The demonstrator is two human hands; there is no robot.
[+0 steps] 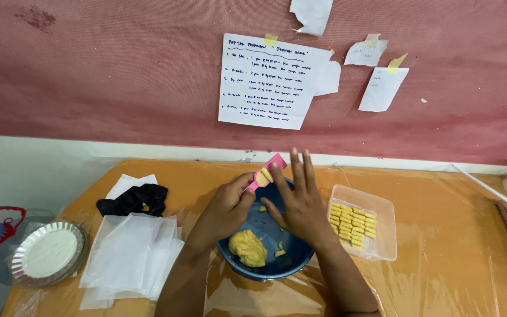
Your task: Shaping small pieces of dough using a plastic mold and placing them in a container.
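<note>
Left hand (228, 202) is pinched around a pink comb (267, 171) with a bit of dough pressed on it, its long axis pointed toward 1 o'clock – right hand (297, 199) is held flat and open, fingers spread, just beside at 3 o'clock. Dough lump (247, 247) is left in the blue bowl (291, 262) at 6 o'clock, nearer the left hand – ridged pieces are lined up in the clear tub (382, 211) at 3 o'clock.

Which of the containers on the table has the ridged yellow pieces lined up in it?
The clear plastic box by the right hand; the blue bowl holds a dough lump.
</note>
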